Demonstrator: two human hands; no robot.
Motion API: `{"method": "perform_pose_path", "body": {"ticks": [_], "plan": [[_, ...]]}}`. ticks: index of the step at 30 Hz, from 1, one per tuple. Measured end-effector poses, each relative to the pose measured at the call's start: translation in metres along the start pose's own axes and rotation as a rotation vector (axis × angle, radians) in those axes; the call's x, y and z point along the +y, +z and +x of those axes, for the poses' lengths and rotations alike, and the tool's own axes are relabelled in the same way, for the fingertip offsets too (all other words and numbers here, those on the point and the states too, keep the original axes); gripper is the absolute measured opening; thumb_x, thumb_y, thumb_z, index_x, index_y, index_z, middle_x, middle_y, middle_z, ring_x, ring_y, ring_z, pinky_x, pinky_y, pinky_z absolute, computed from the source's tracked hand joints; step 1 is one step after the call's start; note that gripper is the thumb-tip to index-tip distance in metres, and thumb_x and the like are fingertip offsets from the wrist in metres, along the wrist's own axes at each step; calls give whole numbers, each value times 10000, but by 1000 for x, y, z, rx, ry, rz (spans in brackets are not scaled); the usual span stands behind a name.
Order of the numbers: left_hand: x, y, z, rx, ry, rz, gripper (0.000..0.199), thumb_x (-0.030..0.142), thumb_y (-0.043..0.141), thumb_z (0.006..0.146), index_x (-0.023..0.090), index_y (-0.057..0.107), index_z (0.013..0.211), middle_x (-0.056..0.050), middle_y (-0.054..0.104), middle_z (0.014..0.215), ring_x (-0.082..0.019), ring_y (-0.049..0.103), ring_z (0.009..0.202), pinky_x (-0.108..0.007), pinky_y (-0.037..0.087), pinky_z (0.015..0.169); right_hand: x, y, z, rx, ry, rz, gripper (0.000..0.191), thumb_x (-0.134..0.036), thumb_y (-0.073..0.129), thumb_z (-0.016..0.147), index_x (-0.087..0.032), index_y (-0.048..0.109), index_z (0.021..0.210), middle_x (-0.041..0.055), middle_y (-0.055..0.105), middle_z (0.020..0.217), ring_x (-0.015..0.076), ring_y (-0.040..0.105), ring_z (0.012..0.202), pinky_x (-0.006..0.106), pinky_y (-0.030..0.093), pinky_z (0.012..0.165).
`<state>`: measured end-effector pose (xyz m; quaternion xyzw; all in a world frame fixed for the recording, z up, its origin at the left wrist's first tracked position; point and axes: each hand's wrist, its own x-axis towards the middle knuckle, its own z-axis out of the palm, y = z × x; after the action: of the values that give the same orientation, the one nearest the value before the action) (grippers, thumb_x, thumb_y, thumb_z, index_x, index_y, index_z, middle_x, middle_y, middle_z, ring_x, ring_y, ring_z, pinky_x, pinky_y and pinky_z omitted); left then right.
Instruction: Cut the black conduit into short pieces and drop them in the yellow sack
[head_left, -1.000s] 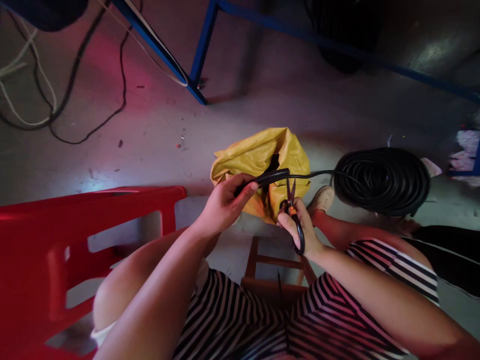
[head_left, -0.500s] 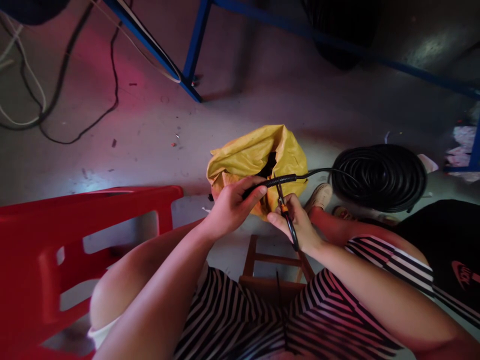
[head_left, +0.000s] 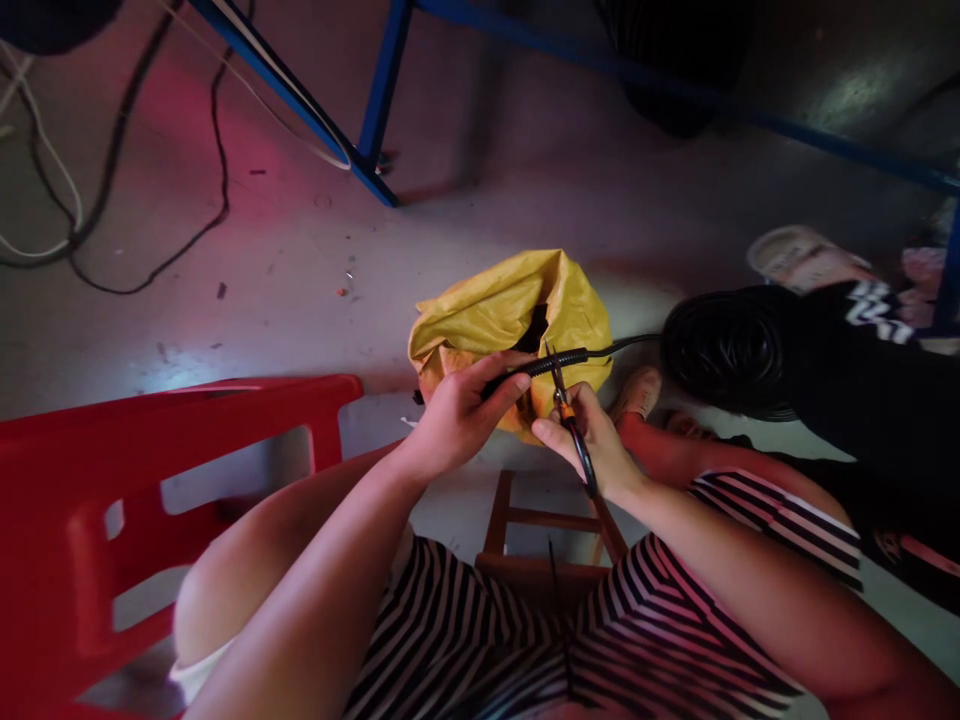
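A black corrugated tube [head_left: 551,364], with a thinner black cable [head_left: 626,344] leading out of its right end, is gripped in my left hand [head_left: 480,398]. My right hand [head_left: 596,445] is closed around scissors [head_left: 568,415] with black handles and an orange part near the pivot. Their blades stand a little apart, one on each side of the tube just right of my left fingers. Below both hands sits a yellow bag [head_left: 495,300], its mouth open and dark inside. The cable runs right to a black cable coil [head_left: 724,350] on the floor.
A red plastic stool [head_left: 225,420] stands at left. Between my legs is a wooden stool [head_left: 547,518]. Blue metal frames [head_left: 382,90] cross the top. Loose cables [head_left: 112,170] lie upper left. Another person's leg in black trousers [head_left: 862,390] and shoe [head_left: 802,255] are at right.
Another person's leg and shoe have come in from the right, covering part of the cable coil. My hands, the tube and the scissors hold nearly the same place; the view shifted slightly.
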<state>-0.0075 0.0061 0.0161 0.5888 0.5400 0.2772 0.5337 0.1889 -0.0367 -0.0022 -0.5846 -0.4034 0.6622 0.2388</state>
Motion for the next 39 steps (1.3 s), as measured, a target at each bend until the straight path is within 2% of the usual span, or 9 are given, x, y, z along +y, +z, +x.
{"method": "perform_pose_path", "body": {"ticks": [10, 17, 22, 27, 32, 39], "plan": [[0, -3, 1, -15, 9, 2, 333, 398, 569, 1028, 183, 723, 1230, -89, 770, 1176, -254, 713, 1118, -378, 561, 1041, -3, -2, 3, -23, 3, -37, 519, -626, 755, 822, -246, 425, 949, -40, 521, 835, 151, 484, 740, 315, 396, 727], [-1, -3, 1, -17, 13, 5, 346, 405, 565, 1028, 181, 716, 1245, -89, 768, 1195, -251, 712, 1131, -373, 556, 1044, -6, -3, 4, -20, 31, -44, 564, -654, 783, 790, -246, 427, 951, -39, 526, 840, 154, 494, 742, 318, 412, 733], [-2, -9, 2, -78, 48, 58, 379, 402, 557, 1031, 168, 708, 1288, -96, 763, 1243, -261, 703, 1165, -382, 531, 1072, -3, -5, 7, -43, 0, -68, 492, -630, 729, 853, -242, 439, 945, -45, 516, 813, 153, 487, 744, 316, 396, 746], [-8, -13, 1, -157, 61, 93, 404, 407, 526, 1048, 178, 685, 1339, -98, 757, 1277, -269, 706, 1172, -397, 533, 1068, -3, -11, 10, -119, -33, -80, 439, -604, 682, 906, -242, 439, 961, -32, 541, 838, 161, 508, 772, 312, 391, 740], [-9, -17, -1, -217, 22, 138, 412, 403, 506, 1039, 181, 674, 1344, -94, 775, 1191, -268, 725, 1090, -396, 579, 984, -2, -12, 12, -124, -22, -201, 471, -652, 664, 893, -238, 446, 942, -31, 525, 807, 159, 496, 740, 304, 374, 700], [-8, -22, -3, -250, -79, 119, 406, 395, 505, 1025, 186, 687, 1321, -68, 780, 967, -237, 732, 914, -336, 605, 821, 17, -9, 13, -82, -21, -239, 523, -721, 648, 866, -247, 429, 877, -46, 492, 707, 148, 489, 630, 276, 332, 590]]}}
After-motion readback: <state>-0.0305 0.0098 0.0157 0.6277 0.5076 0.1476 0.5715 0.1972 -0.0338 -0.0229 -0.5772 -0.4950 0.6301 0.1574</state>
